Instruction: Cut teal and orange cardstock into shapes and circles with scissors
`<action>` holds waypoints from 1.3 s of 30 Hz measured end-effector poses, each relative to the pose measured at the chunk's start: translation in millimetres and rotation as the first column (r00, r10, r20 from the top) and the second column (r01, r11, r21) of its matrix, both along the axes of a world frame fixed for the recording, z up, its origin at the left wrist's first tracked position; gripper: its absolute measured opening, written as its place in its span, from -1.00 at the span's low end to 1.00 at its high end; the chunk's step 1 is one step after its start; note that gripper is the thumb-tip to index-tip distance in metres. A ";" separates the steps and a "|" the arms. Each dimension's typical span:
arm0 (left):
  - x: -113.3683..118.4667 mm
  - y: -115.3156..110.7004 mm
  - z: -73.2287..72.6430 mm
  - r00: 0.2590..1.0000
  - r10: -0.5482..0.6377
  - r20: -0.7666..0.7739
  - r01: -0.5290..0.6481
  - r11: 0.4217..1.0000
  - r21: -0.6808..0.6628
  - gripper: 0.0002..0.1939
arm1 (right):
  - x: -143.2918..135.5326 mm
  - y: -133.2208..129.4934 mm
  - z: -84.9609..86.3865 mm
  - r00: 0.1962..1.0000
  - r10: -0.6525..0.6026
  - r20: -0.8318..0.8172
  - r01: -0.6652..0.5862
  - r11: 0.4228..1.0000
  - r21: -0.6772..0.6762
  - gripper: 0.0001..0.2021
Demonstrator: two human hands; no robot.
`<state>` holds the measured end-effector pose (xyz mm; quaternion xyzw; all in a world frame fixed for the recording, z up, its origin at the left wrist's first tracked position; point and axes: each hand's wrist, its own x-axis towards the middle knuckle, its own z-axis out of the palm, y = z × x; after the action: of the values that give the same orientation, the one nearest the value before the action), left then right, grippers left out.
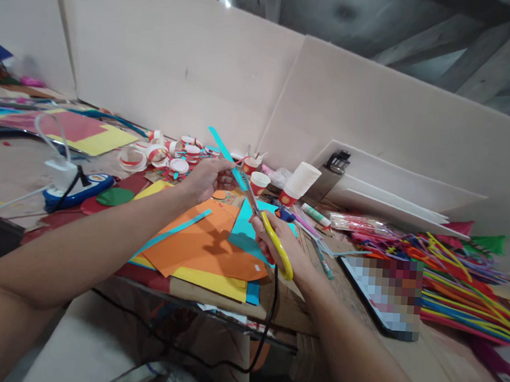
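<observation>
Pinched in the fingers of my left hand (212, 179) is a narrow blue paper strip (221, 144), slanting up to the left. My right hand (280, 239) grips yellow-handled scissors (283, 257), whose blades reach up to the strip's lower end; I cannot make out how far apart the blades are. Below the hands lie orange paper sheets (190, 244), with a yellow sheet (214, 281) under them. On the orange paper rest a second blue strip (173, 230) and a larger blue paper piece (246, 231), partly hidden by my right hand.
Paper cups stand behind, including a tall stack (302, 180); cut cup pieces (157, 154) crowd the back left. A blue power strip (80, 187) sits left. At right are a blurred-out phone (379, 293), a glue stick (315, 215) and colourful pipe cleaners (461, 293). A black cable (267, 326) hangs in front.
</observation>
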<state>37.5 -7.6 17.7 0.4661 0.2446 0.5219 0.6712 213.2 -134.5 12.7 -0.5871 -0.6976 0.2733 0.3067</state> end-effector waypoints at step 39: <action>-0.5 -3.3 1.9 0.999 0.035 -0.008 -0.035 0.999 -0.002 -0.93 | -0.7 0.2 -2.4 1.000 0.021 -0.018 -0.021 1.000 0.000 -0.68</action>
<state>37.0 -10.9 19.6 0.4632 0.2557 0.5314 0.6616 212.5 -134.3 10.3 -0.5774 -0.7007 0.2819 0.3100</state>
